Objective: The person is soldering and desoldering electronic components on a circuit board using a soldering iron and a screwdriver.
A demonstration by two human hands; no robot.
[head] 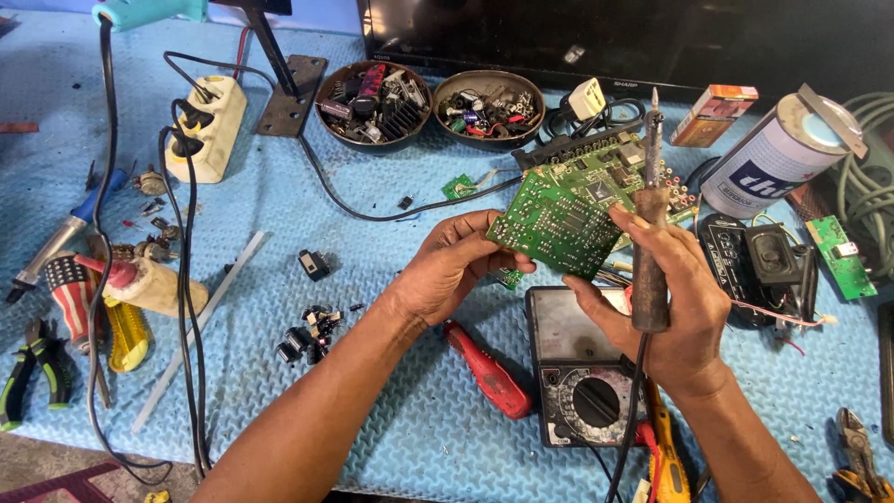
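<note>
- The left hand (456, 265) pinches the near-left edge of a green rectangular printed circuit board (559, 224), thumb on top, fingers beneath, holding it tilted above the blue textured foam mat (372, 242).
- The right hand (666, 307) is closed around the dark handle of a soldering iron (651, 242), tip pointing up and away, while its fingertips also steady the board's right edge.
- The board hangs in the air between both hands, just over a black analogue multimeter (582, 373) and beside a second green circuit board (619, 168) lying on the mat.
- A red-handled screwdriver (489, 373) lies near the left wrist.
- Judgement: steady inspection calls for gripping only the edges, keeping the iron's tip well away from fingers and its cord.
</note>
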